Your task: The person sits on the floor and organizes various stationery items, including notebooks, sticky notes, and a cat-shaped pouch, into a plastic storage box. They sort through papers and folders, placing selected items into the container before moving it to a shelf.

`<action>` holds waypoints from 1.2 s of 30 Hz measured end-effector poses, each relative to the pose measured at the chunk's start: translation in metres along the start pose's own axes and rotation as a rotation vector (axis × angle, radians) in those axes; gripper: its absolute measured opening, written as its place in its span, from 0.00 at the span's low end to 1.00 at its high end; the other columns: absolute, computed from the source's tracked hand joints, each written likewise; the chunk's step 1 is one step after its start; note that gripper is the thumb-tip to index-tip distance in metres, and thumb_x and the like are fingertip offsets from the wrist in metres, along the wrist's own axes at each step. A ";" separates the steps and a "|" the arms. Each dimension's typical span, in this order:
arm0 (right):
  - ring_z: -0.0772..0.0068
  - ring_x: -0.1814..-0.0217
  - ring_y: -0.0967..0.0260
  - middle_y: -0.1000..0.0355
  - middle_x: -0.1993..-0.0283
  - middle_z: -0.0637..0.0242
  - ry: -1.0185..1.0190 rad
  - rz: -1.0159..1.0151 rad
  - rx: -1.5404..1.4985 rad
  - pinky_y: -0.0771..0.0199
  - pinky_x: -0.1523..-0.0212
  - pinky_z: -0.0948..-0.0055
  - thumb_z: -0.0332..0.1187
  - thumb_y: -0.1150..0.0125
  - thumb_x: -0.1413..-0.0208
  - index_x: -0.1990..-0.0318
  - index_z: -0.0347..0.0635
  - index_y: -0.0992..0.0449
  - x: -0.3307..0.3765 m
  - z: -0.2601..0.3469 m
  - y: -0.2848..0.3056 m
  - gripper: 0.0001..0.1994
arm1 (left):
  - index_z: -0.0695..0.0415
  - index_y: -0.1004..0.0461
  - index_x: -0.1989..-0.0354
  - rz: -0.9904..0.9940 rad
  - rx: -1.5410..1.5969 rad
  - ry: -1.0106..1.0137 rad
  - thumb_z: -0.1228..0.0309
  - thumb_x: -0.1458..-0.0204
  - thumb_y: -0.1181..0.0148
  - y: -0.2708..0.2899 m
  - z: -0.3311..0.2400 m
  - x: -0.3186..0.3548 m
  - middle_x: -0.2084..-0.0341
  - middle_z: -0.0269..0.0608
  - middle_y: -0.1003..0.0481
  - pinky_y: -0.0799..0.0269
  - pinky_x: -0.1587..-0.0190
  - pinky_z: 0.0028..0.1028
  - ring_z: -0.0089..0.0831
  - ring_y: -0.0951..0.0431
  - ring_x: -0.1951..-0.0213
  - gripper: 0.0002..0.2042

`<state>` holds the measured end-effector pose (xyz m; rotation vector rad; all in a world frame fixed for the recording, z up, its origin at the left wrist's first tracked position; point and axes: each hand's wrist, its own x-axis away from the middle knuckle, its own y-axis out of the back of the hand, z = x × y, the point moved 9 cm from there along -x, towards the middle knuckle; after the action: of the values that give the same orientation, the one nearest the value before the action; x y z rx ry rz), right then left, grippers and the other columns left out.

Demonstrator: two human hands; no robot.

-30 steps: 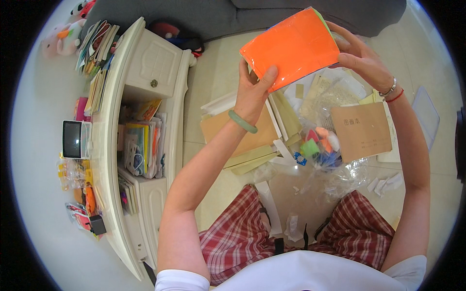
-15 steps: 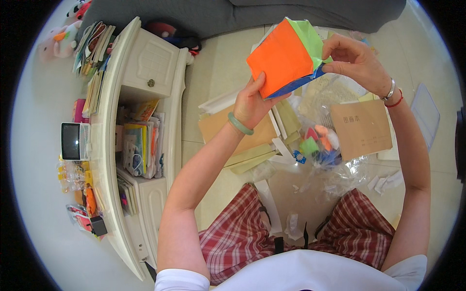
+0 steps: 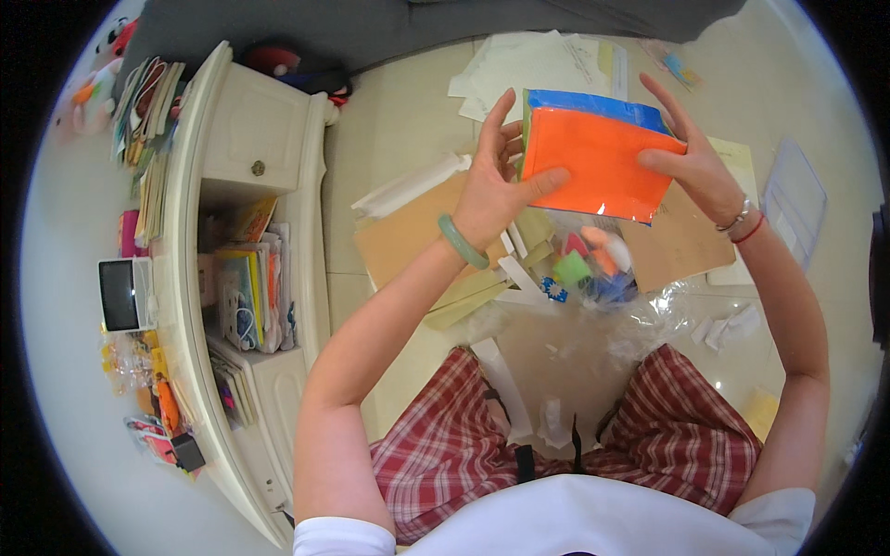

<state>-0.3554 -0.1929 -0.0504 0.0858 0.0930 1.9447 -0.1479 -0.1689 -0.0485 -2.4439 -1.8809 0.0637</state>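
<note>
Between my two hands is a box covered in coloured paper (image 3: 598,162), its broad orange face toward me, a blue side along the far edge and a sliver of green at the left. My left hand (image 3: 501,176) grips the left side, thumb on the orange face. On the right side, my right hand (image 3: 693,171) has its thumb on the orange face and index finger stretched up past the far edge. The other fingertips of both hands are mostly hidden behind the box. It hangs above the papers on the floor.
Below lie brown cardboard (image 3: 408,243), a brown booklet (image 3: 681,250), a clear plastic bag (image 3: 649,310) and soft-looking coloured lumps (image 3: 604,255). White sheets (image 3: 547,69) are spread farther off. A white cabinet (image 3: 255,139) stands left; a grey sofa (image 3: 417,32) is at the far side.
The box has been turned, so its orange face is now wide toward me and its blue side faces away. My right hand has moved from pinching its corner to holding its right side.
</note>
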 end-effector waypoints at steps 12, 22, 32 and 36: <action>0.82 0.63 0.35 0.29 0.64 0.69 -0.093 -0.008 0.137 0.34 0.61 0.83 0.30 0.32 0.56 0.55 0.39 0.29 0.001 -0.020 -0.006 0.19 | 0.63 0.32 0.62 -0.175 -0.371 -0.098 0.74 0.58 0.32 -0.002 -0.001 -0.008 0.70 0.33 0.27 0.31 0.64 0.19 0.17 0.30 0.68 0.17; 0.81 0.57 0.33 0.30 0.56 0.69 -0.355 -0.270 -0.500 0.32 0.59 0.79 0.43 0.48 0.41 0.49 0.38 0.32 0.040 -0.063 -0.005 0.19 | 0.62 0.36 0.58 -0.222 -0.185 -0.061 0.74 0.57 0.33 -0.016 0.010 -0.012 0.65 0.37 0.28 0.31 0.62 0.21 0.19 0.31 0.66 0.20; 0.84 0.62 0.34 0.28 0.63 0.70 -0.014 -0.635 -0.100 0.32 0.63 0.81 0.42 0.46 0.41 0.56 0.35 0.30 0.054 -0.045 0.023 0.17 | 0.60 0.39 0.60 -0.209 0.101 0.130 0.59 0.50 0.38 -0.064 0.033 -0.018 0.71 0.34 0.30 0.30 0.79 0.21 0.17 0.33 0.73 0.21; 0.85 0.64 0.35 0.29 0.65 0.70 -0.181 -0.591 -0.087 0.33 0.64 0.82 0.47 0.50 0.41 0.59 0.35 0.29 0.060 -0.088 0.027 0.20 | 0.60 0.33 0.64 -0.265 0.151 0.034 0.57 0.45 0.44 -0.064 0.037 -0.025 0.71 0.31 0.30 0.32 0.68 0.19 0.16 0.33 0.70 0.16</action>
<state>-0.4113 -0.1489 -0.1337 0.1568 -0.0801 1.3423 -0.2185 -0.1760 -0.0805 -2.0696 -2.0833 0.1452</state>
